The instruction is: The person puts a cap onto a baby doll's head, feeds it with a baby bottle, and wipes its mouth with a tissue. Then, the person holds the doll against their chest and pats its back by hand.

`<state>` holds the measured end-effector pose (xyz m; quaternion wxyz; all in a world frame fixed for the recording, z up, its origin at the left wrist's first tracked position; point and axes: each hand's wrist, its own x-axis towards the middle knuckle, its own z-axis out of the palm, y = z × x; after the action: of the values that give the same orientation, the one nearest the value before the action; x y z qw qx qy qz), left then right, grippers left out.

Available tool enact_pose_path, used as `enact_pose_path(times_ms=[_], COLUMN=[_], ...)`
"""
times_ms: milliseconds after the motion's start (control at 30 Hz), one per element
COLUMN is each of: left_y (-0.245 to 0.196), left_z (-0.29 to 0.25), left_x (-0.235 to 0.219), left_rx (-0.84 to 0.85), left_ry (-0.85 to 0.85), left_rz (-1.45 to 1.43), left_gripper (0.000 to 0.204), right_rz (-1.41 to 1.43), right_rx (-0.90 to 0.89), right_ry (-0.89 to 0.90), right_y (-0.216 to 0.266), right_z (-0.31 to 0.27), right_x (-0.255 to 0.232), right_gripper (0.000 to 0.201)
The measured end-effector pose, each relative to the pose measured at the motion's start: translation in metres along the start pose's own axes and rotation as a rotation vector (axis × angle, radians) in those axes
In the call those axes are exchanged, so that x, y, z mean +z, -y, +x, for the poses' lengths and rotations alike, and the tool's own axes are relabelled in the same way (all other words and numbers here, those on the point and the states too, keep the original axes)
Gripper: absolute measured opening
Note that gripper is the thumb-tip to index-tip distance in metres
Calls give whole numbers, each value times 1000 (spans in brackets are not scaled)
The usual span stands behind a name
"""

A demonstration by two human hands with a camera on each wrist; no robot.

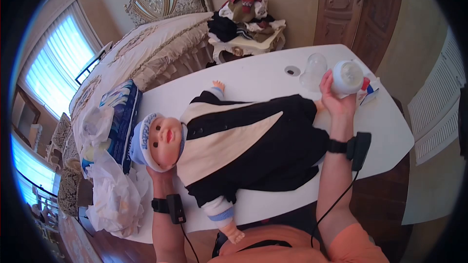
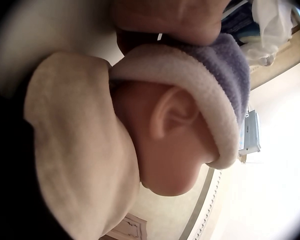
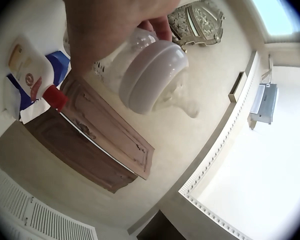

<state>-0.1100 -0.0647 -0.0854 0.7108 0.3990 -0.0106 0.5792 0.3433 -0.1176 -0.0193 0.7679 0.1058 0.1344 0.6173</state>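
A baby doll in a black and cream outfit lies face up on the white table, a blue and white knit hat on its head. My left hand is at the doll's head, fingers hidden beneath it. In the left wrist view, that hand shows right at the hat, beside the doll's ear. My right hand grips a baby bottle near the doll's feet. The right wrist view shows its white collar and clear teat pointing away from my fingers.
A clear, dome-topped container stands left of the bottle. Behind my right hand are a white bottle with a red cap and a blue and white packet. A blue diaper pack and crumpled plastic bags lie at the table's left end.
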Motion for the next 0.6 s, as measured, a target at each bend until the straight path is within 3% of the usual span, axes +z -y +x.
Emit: enact_pose_path(times_ms=[67, 100, 200, 233, 300, 333, 400, 467, 533, 600], left_y=[8, 15, 8, 7, 8, 7, 6, 5, 6, 6], left_z=[8, 15, 7, 7, 9, 9, 8, 8, 8, 8], left_x=[-12, -10, -2, 0, 5, 3, -3, 1, 9, 6], left_rx=[81, 79, 67, 68, 111, 113, 44, 51, 44, 42], left_ry=[-369, -324, -101, -101, -301, -306, -115, -194, -250, -249], left_rz=[1113, 1095, 31, 39, 258, 260, 137, 124, 173, 114], left_gripper=[53, 53, 51, 51, 51, 51, 53, 52, 51, 49], right_rz=[-285, -272, -205, -171, -169, -172, -130, -91, 24, -5], right_rx=[-279, -267, -170, -78, -97, -126, -110, -89, -122, -123], right_ry=[134, 104, 30, -3, -18, -39, -45, -54, -195, -136], right_y=[-16, -24, -42, -46, -54, -55, -54, -53, -48, -43], right_z=[8, 10, 23, 29, 36, 39, 46, 56, 68, 79], right_x=[-8, -6, -7, -9, -13, -17, -25, -31, -35, -45], right_gripper=[37, 36, 38, 40, 41, 41, 45, 49, 69, 78])
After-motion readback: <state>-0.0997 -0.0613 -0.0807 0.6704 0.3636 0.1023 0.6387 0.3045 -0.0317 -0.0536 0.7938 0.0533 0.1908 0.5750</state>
